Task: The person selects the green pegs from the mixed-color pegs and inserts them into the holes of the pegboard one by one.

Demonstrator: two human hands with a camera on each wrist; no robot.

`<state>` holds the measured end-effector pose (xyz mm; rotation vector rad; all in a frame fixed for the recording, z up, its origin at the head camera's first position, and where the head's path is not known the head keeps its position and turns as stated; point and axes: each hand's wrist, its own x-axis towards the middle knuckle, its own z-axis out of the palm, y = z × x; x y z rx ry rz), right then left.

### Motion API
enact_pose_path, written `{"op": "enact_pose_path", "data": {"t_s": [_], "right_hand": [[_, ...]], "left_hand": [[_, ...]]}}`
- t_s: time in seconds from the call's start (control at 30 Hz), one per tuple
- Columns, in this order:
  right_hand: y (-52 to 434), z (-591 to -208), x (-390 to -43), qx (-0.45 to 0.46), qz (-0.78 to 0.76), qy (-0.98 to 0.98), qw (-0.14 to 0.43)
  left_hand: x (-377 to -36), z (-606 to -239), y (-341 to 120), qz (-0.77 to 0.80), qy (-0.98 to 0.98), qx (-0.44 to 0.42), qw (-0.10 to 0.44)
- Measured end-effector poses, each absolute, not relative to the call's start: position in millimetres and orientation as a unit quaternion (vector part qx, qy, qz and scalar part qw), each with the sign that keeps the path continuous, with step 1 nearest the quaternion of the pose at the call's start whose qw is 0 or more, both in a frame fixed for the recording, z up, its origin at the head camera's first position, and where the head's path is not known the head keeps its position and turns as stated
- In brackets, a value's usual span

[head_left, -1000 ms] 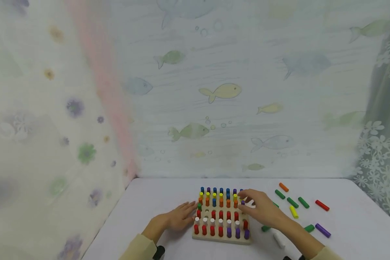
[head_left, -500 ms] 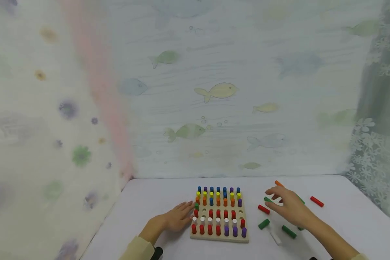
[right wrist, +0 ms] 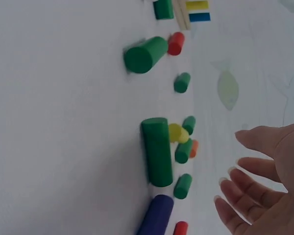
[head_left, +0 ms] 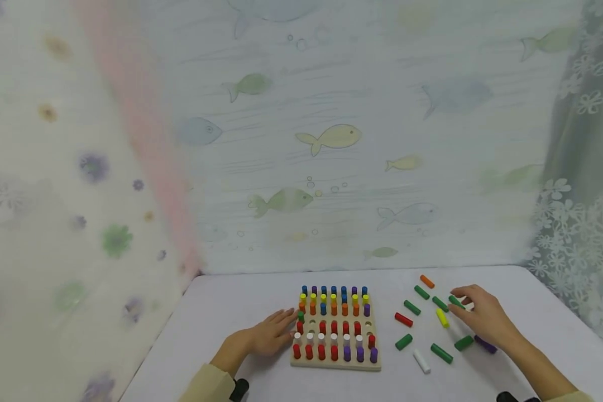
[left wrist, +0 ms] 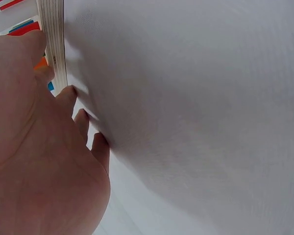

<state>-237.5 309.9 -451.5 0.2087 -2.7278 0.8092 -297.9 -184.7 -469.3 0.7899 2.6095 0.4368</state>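
A wooden peg board (head_left: 371,365) full of upright coloured pegs lies on the white table. My left hand (head_left: 280,330) rests flat on the table, fingers straight, touching the board's left edge (left wrist: 54,46). My right hand (head_left: 471,308) hovers with spread fingers over loose pegs to the right of the board and holds nothing. Its fingertips are nearest a green peg (head_left: 455,301) and a yellow peg (head_left: 441,317). In the right wrist view the open right hand (right wrist: 264,181) is above a green peg (right wrist: 157,152) and a purple peg (right wrist: 157,218).
More loose pegs lie around: orange (head_left: 426,281), red (head_left: 403,319), white (head_left: 421,360), purple (head_left: 484,344) and several green ones (head_left: 403,341). Fish-print curtains close off the back and sides. The table (head_left: 241,301) is bare to the left of the board.
My right hand has moved from over the board's right side out to the loose pegs on the right. The left hand has stayed by the board.
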Motion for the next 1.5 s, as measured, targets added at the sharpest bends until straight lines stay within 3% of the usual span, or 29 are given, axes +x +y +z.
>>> {"op": "enact_pose_path", "data": {"t_s": [0.23, 0.57, 0.83, 1.07, 1.5], "right_hand": [[328.4, -466.8, -245.4, 0.033, 0.277, -0.952, 0.127], [341.0, -474.5, -255.5, -0.023, 0.299, -0.952, 0.056], [339.5, -476.4, -264.3, -0.024, 0.309, -0.949, 0.052], [336.5, -481.8, -269.9, -0.018, 0.294, -0.953, 0.068], [333.3, -476.3, -271.0, -0.010, 0.274, -0.960, 0.049]], "left_hand": [[-297.9, -465.2, -184.3, 0.156, 0.928, 0.274, 0.196], [-307.5, -485.2, -188.4, 0.173, 0.923, 0.289, 0.184], [-312.4, -493.4, -191.6, 0.168, 0.925, 0.286, 0.187], [-297.1, -467.3, -182.0, 0.170, 0.927, 0.267, 0.199], [-312.1, -492.6, -189.5, 0.168, 0.929, 0.268, 0.190]]}}
